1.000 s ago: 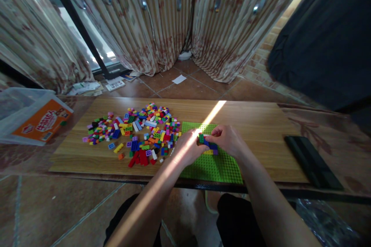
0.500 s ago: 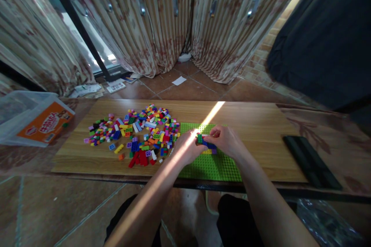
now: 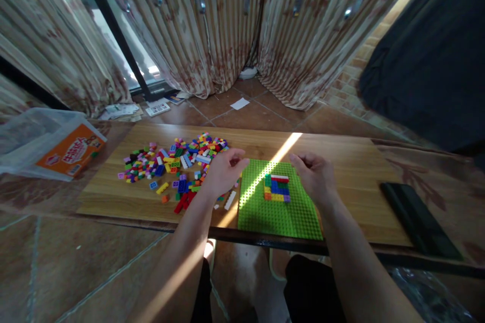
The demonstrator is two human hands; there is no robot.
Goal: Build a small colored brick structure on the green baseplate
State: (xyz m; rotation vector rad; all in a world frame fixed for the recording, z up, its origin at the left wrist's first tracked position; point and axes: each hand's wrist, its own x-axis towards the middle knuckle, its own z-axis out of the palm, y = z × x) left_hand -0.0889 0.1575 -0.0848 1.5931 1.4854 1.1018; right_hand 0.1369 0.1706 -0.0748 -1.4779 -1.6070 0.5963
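A green studded baseplate (image 3: 280, 219) lies on the wooden board. On it stands a small build of toy bricks (image 3: 279, 187), with blue in the middle, yellow, orange and purple along the near side, and white, red and green at the far side. My left hand (image 3: 226, 171) is over the baseplate's left edge beside the brick pile, thumb and fingers apart, holding nothing visible. Near the baseplate's right edge is my right hand (image 3: 315, 176), fingers loosely curled and thumb apart, with nothing seen in it. Neither hand touches the build.
A pile of loose coloured bricks (image 3: 182, 154) spreads over the left of the wooden board (image 3: 348, 171). A clear plastic bin (image 3: 38, 128) with an orange label stands at far left. At right lies a dark flat object (image 3: 417, 219). A sunlight stripe crosses the board.
Both hands have come off the build and moved apart, the left toward the pile and the right to the right. The build is now uncovered. The view has shifted slightly.
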